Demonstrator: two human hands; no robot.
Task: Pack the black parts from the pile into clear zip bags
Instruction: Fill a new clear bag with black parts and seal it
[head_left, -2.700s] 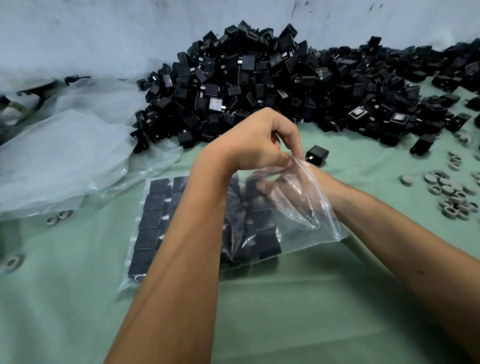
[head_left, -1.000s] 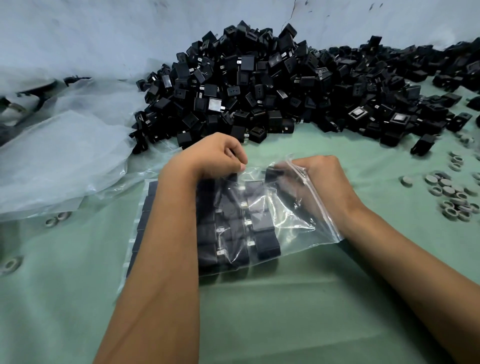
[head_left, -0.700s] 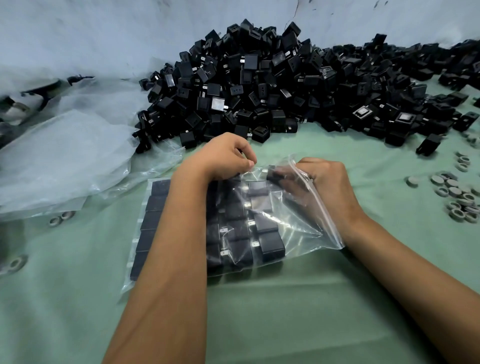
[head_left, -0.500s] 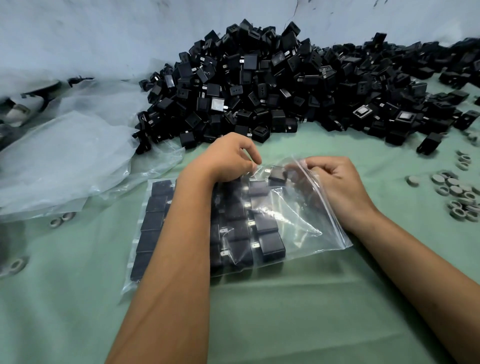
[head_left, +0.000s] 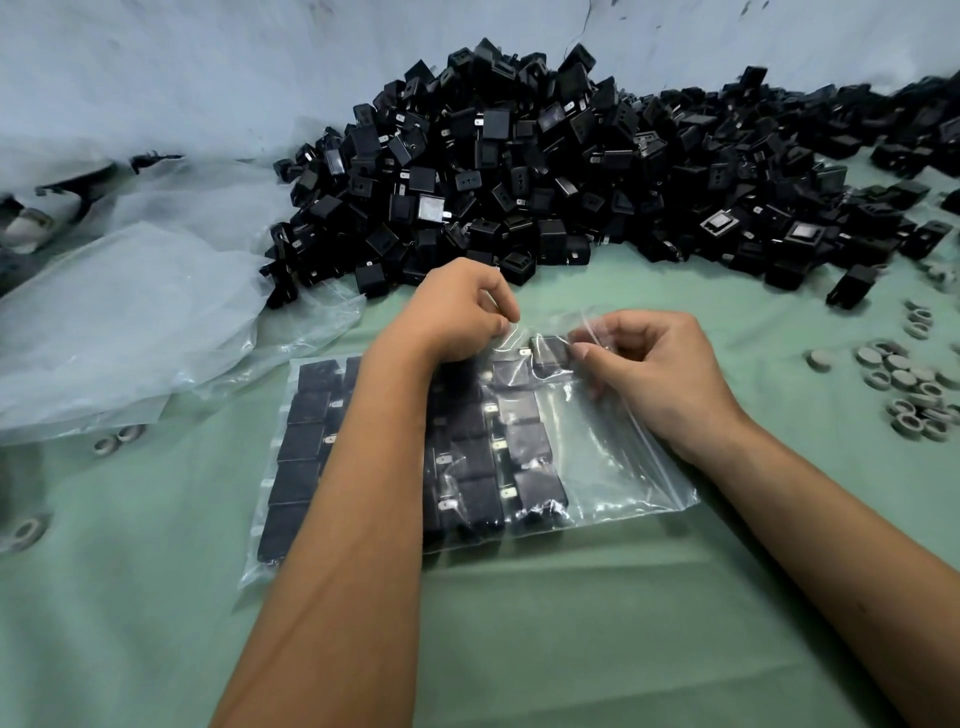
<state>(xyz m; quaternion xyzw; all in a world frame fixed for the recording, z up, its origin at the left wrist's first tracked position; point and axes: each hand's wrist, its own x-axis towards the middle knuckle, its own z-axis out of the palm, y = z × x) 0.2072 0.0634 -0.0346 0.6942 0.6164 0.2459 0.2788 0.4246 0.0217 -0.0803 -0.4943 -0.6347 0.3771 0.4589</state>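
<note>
On green cloth (head_left: 519, 623), head view: one clear zip bag (head_left: 613, 467) lies flat, black parts (head_left: 530, 447) inside in rows, about four columns seen, exact count hidden by forearm. Left hand (head_left: 457, 317) pinches the bag's top edge; right hand (head_left: 660, 364) pinches one part (head_left: 550, 349) through the film. One big pile (head_left: 545, 171) behind. Grey rings (head_left: 904, 384) right, uncountable.

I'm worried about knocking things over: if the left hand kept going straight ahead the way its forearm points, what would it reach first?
Probably the near edge of the pile of black parts, just beyond the left hand that pinches the zip bag. Depth is hard to judge.
</note>
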